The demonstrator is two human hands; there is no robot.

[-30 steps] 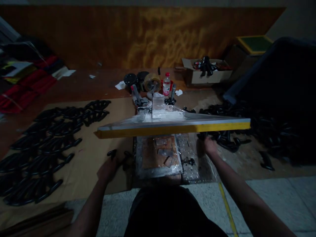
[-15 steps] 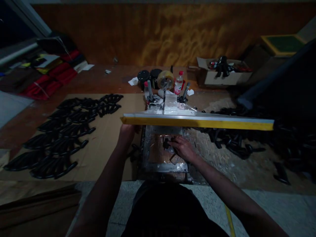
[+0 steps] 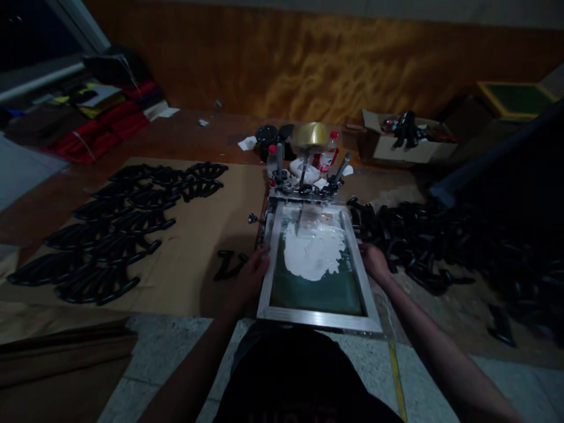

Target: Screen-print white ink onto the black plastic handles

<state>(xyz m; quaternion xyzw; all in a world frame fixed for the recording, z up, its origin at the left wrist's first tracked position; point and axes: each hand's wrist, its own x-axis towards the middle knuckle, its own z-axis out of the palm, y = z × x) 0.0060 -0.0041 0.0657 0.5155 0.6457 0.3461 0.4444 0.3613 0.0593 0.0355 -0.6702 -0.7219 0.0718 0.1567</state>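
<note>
A screen printing frame [image 3: 319, 319] with metal edges lies lowered over the printing base on the table. White ink [image 3: 308, 252] is spread across the upper part of its green mesh. My left hand [image 3: 253, 273] grips the left edge of the frame, its fingertips partly hidden. At the opposite edge, my right hand [image 3: 374, 263] has its fingers closed against the frame's right side. Loose black curved pieces [image 3: 229, 264] lie just left of my left hand. Whatever is under the mesh is hidden.
Rows of black curved pieces [image 3: 103, 255] lie fanned on cardboard [image 3: 185, 270] to the left. A heap of similar pieces [image 3: 423, 247] covers the right side. Behind the frame are a tape roll [image 3: 311, 135], a bottle [image 3: 326, 155] and dark jars. A carton [image 3: 405, 147] sits back right.
The frame has swung down from its raised position to lie over the base. My right hand has left the base for the frame's right edge; my left hand has come down with the frame.
</note>
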